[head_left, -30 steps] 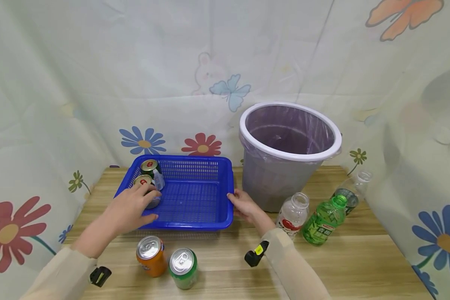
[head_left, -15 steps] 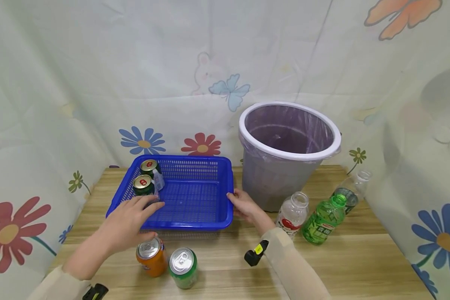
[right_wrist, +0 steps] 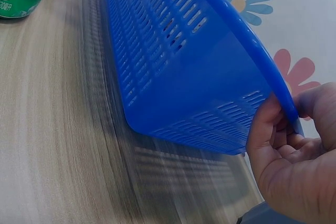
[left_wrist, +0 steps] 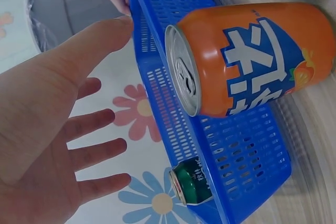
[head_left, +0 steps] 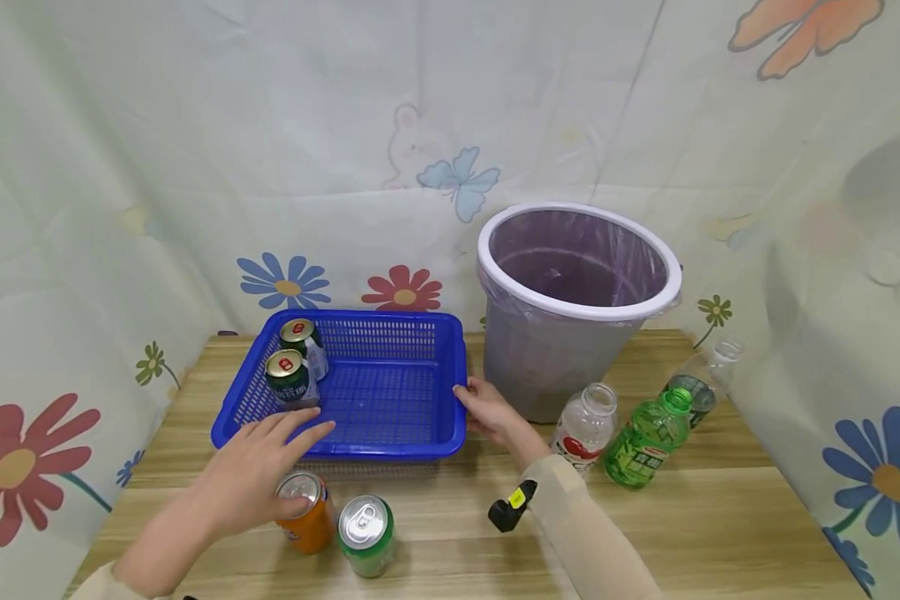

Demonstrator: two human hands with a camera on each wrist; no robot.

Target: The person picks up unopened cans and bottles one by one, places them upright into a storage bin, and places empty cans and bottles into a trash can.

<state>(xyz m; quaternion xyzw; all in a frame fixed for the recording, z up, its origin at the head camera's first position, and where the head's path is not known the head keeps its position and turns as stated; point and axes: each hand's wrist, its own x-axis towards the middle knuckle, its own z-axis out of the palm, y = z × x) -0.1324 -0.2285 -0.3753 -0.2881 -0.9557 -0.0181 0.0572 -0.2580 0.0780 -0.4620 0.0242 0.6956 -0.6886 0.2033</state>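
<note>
My left hand point(head_left: 247, 475) hovers with spread fingers at the near left side of the blue basket point(head_left: 375, 454), holding nothing. Beneath and beside its thumb stands an orange soda can point(head_left: 311, 529), upright; in the left wrist view a gap shows between the thumb and the orange can point(left_wrist: 252, 59). Two dark green cans point(head_left: 291, 383) stand in the basket's left end. With thumb and curled fingers, my right hand point(head_left: 491, 408) grips the basket's right rim, which the right wrist view shows closely at the hand point(right_wrist: 296, 153). A green can point(head_left: 367, 537) stands right of the orange one.
A grey trash bin point(head_left: 547, 367) with a white rim and a plastic liner stands behind my right hand. Right of it are a clear bottle point(head_left: 587, 425), a green bottle point(head_left: 648, 442) and another clear bottle point(head_left: 701, 379). A flowered cloth hangs behind the wooden table point(head_left: 735, 517).
My left hand has let go of the nearer dark green can in the basket and moved back toward me, over the orange can. The right hand keeps its place on the rim.
</note>
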